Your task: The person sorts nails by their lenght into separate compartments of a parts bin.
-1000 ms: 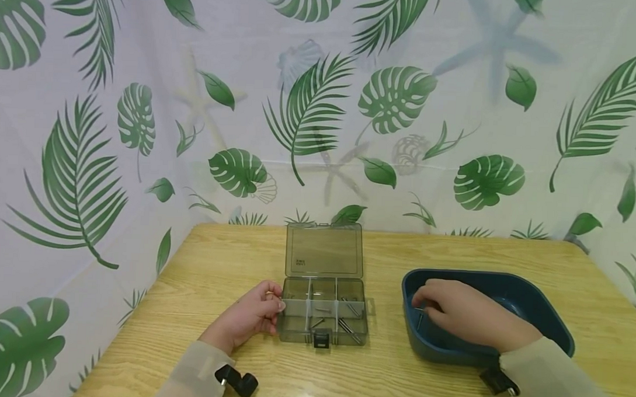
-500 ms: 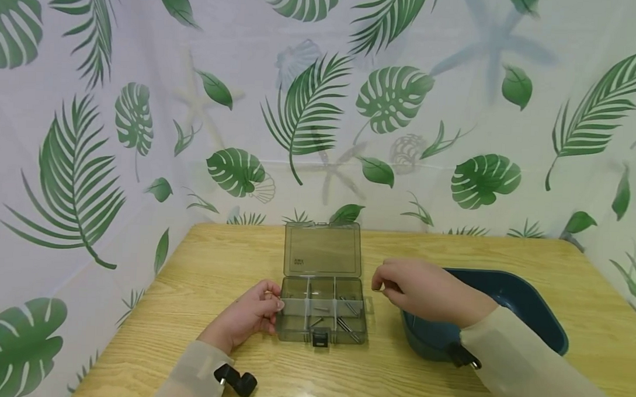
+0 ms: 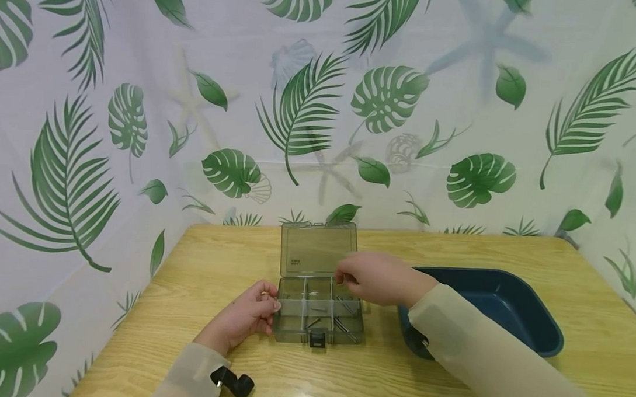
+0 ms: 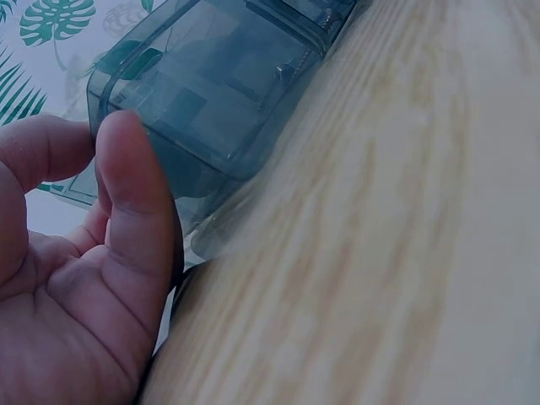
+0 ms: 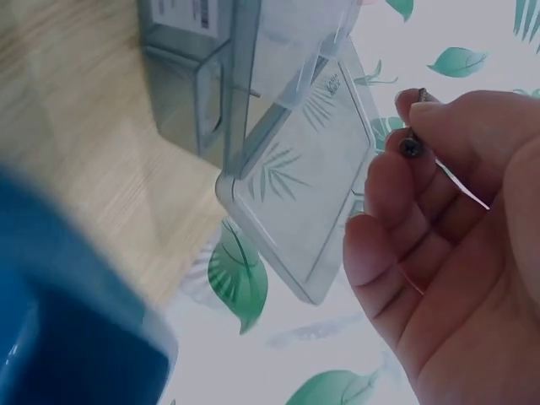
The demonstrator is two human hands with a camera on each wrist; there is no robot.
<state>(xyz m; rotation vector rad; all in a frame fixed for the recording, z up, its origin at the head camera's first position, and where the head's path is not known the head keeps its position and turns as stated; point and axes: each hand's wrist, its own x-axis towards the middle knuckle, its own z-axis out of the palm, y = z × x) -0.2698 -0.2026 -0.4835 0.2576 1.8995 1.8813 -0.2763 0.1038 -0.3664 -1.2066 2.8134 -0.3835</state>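
A grey see-through compartment box (image 3: 291,334) stands on the table, its lid (image 3: 316,251) raised at the back. My left hand (image 3: 242,314) grips the box's left side; in the left wrist view the thumb (image 4: 131,169) is against its corner. Over the back right compartment is my right hand (image 3: 378,276), thumb and forefinger pinching a small screw (image 5: 411,147) whose cross-slotted head shows in the right wrist view. Several metal screws (image 3: 344,327) lie in the right and middle compartments. The sleeve partly covers a dark blue plastic tub (image 3: 504,281) right of the box.
A black clasp (image 3: 317,337) sits at the box's front. The wood-grain table (image 3: 232,248) ends at the back against a leaf-print cloth (image 3: 307,204). A black wrist mount (image 3: 232,382) is on the left sleeve.
The right hand has risen out of the blue tub with a small screw and travelled left to above the box. The left hand has kept its hold on the box.
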